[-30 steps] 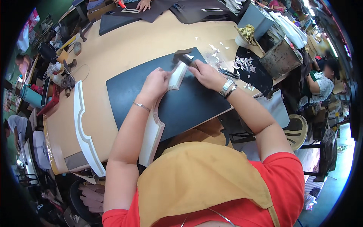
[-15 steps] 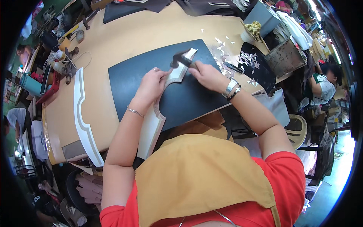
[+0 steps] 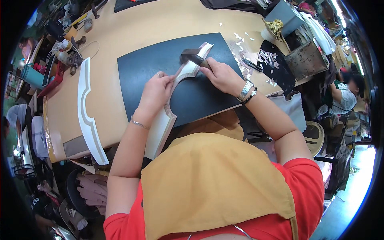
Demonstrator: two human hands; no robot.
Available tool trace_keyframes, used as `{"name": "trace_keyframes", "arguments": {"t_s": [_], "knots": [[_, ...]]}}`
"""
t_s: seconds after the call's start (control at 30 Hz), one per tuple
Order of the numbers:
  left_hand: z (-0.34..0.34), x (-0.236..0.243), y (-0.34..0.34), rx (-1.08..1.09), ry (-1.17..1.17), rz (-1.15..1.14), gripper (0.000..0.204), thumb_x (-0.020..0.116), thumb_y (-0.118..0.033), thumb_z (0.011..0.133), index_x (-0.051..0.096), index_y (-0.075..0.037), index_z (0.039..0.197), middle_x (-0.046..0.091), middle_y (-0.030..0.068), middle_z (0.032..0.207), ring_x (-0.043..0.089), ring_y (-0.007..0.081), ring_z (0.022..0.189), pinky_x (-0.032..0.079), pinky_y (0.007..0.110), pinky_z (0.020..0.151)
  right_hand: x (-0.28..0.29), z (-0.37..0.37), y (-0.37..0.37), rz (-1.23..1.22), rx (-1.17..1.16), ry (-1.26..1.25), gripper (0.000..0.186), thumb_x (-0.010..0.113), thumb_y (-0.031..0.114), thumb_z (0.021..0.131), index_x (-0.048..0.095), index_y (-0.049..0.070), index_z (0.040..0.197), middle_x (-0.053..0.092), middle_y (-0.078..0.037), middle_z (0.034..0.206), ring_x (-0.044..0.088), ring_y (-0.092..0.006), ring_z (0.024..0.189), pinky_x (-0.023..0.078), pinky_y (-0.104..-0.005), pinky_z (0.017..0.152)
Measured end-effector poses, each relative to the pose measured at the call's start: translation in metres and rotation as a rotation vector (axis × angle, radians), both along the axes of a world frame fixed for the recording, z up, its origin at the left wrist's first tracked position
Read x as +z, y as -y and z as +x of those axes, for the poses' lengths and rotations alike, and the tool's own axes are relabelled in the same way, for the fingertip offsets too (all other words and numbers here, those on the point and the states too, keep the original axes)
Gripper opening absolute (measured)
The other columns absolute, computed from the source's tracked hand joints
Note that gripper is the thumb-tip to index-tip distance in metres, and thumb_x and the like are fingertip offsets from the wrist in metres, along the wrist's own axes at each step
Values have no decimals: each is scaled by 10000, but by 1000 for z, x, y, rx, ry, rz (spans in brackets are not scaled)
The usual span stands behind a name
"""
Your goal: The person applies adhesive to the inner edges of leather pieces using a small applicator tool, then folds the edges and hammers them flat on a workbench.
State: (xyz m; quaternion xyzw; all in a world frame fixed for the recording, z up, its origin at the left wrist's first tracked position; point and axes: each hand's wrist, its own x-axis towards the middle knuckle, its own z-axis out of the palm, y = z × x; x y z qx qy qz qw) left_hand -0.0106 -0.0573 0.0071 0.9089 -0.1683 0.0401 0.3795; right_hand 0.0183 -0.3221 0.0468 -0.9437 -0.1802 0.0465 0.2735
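Beside a grey box point(image 3: 285, 17), a white tub point(image 3: 267, 35) is holding crumpled gold material point(image 3: 275, 26). A white strip point(image 3: 160, 126) with scalloped, pleated curves is lying across the dark board point(image 3: 196, 102); the left hand point(image 3: 158, 90) is pinching it between the fingers, the right hand point(image 3: 225, 77) is grasping a hammer point(image 3: 191, 57).

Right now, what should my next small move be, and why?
Probably one light tap with the hammer: the right grip holds its head over the far part of the white strip, while the left grip pinches the strip nearer the body, apart from the head.
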Motion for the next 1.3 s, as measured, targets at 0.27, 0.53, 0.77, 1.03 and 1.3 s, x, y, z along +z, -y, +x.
{"name": "trace_keyframes", "arguments": {"t_s": [0.27,0.53,0.77,1.03,1.3], "knots": [[-25,-4,-8,60,-6,-66,236,675,-17,950,747,2,1175,679,158,988,692,302,859,558,360,811,-3,-18,-8,78,114,-29,345,541,348,1077,523,4,1057,680,-279,904,646,-499,896,504,-525,765],[-46,4,-12,72,-3,-56,230,675,-16,944,748,5,1161,669,152,1004,686,309,871,551,377,811,-8,-23,-14,53,148,-45,319,564,323,1069,534,6,1085,684,-258,873,654,-487,862,503,-525,744],[-67,4,-19,128,-29,-41,249,683,-24,940,733,7,1182,671,152,1026,688,302,873,547,378,794,-3,-32,-26,22,171,-76,313,564,328,1067,531,20,1111,681,-256,858,652,-486,845,502,-528,724],[-86,5,-26,145,-82,-71,262,650,1,961,714,10,1215,665,162,1066,682,307,860,546,363,774,-7,-40,-31,-5,210,-88,319,573,332,1063,529,22,1126,678,-265,871,650,-488,849,502,-538,737],[-109,-3,-24,200,56,-10,275,645,14,963,718,-7,1227,672,156,1039,680,283,838,549,351,752,-3,-45,-32,20,235,-46,314,573,333,1064,524,25,1102,683,-245,875,652,-482,845,506,-540,721]]}}
